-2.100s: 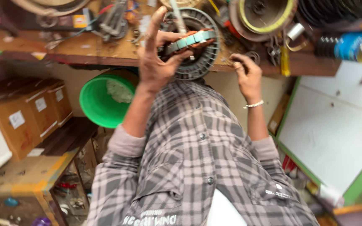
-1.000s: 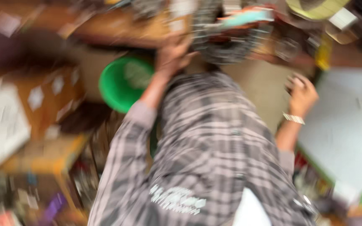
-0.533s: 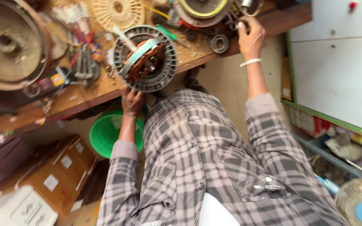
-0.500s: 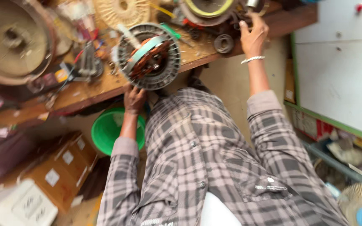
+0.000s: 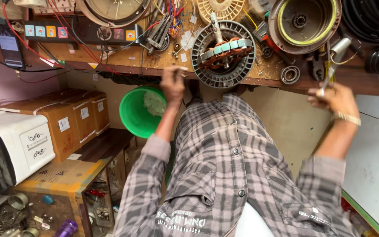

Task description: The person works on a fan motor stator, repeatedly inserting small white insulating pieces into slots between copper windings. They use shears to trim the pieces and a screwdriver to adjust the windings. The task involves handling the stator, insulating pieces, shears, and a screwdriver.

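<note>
A round fan-motor stator [image 5: 224, 52] with copper windings and a grey slotted ring lies on the wooden workbench [image 5: 123, 59]. My left hand [image 5: 173, 84] rests at the bench's front edge, just left of the stator, with its fingers curled. Whether it holds anything is hidden. My right hand [image 5: 335, 99], with a bracelet on the wrist, is below the bench edge at the right. It grips a slender tool [image 5: 328, 72] that points up toward the bench.
A green bucket [image 5: 133, 115] sits under the bench beside my left arm. On the bench are a bearing ring [image 5: 289, 75], a round motor housing [image 5: 305, 19], pliers and a power strip [image 5: 80, 31]. Cardboard boxes [image 5: 66, 118] and a white appliance [image 5: 9, 149] stand at the left.
My left hand has let go of the stator, which now lies on the bench, and moved to the bench edge. My right hand has come down off the bench holding a tool.
</note>
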